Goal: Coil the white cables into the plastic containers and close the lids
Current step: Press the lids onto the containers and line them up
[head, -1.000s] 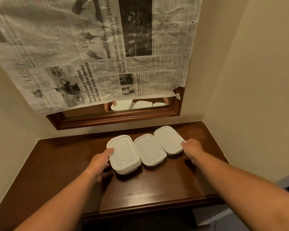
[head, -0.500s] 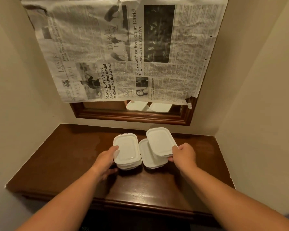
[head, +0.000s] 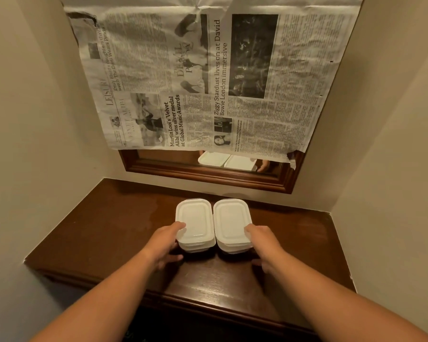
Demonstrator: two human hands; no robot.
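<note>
Two piles now, formerly three: left hand (head: pixel 163 245) clasps left stack (head: pixel 193 218), right hand (head: pixel 265 245) right stack (head: pixel 230 218).

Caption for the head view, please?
Left hand grips the left container stack, right hand the right stack, on a wooden table.

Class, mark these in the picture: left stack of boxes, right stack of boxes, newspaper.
left stack (head: pixel 194 218): head view, middle of its top lid.
right stack (head: pixel 229 217): head view, middle of its top lid.
newspaper (head: pixel 146 70): head view, a text column on the sheet.
</note>
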